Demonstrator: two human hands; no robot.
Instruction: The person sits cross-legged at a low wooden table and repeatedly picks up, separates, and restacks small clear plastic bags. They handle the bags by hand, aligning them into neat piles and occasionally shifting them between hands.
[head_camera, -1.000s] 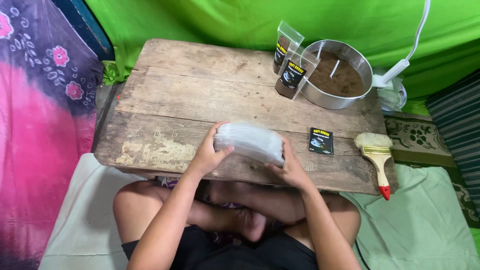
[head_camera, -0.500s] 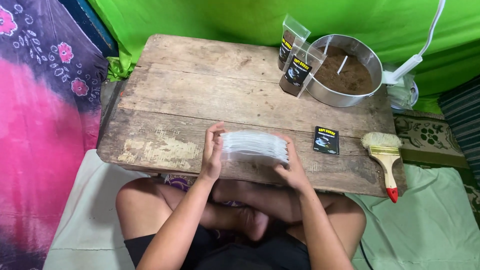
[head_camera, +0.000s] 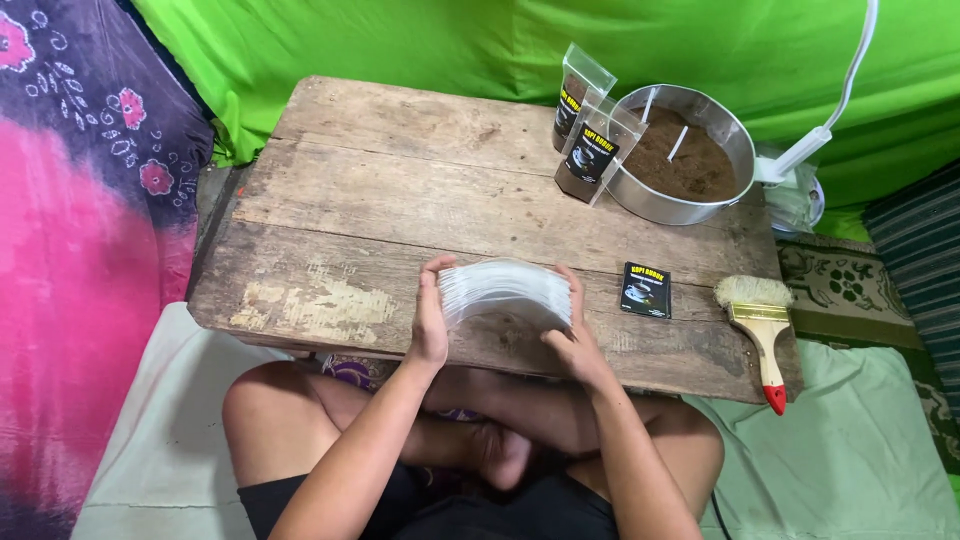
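Left hand (head_camera: 430, 318) upright on its edge, palm turned inward, fingers pressed flat against the left end of a stack of clear plastic pouches (head_camera: 505, 293). Right hand (head_camera: 572, 335) cupped round the right end, thumb underneath, fingertips curled over the top edge. Both closed on the stack, squeezing from either side so it bowed upward in the middle like a fanned deck. Forearms angled in from the lap, elbows wide, legs crossed under the near edge of the table.

Stack sat at the near middle of the worn wooden table (head_camera: 330, 210), resting on the planks between the 2 hands. Long axis ran left to right, roughly parallel to the near table edge, pouch edges facing up and toward the camera.

Just right of the stack, not touching: 1 small black sachet (head_camera: 646, 289) lying flat. Further right, a paintbrush (head_camera: 760, 325) with pale bristles pointing away, wooden handle with red tip hanging toward the near edge. At the far right corner, a round metal pan (head_camera: 688, 152) full of brown powder with 2 white sticks poking out of it. 2 filled pouches (head_camera: 588, 134) with black labels stood upright, leaning against the pan's left side. Nothing between hands and stack. Green cloth behind, pink and purple patterned fabric off to the left.
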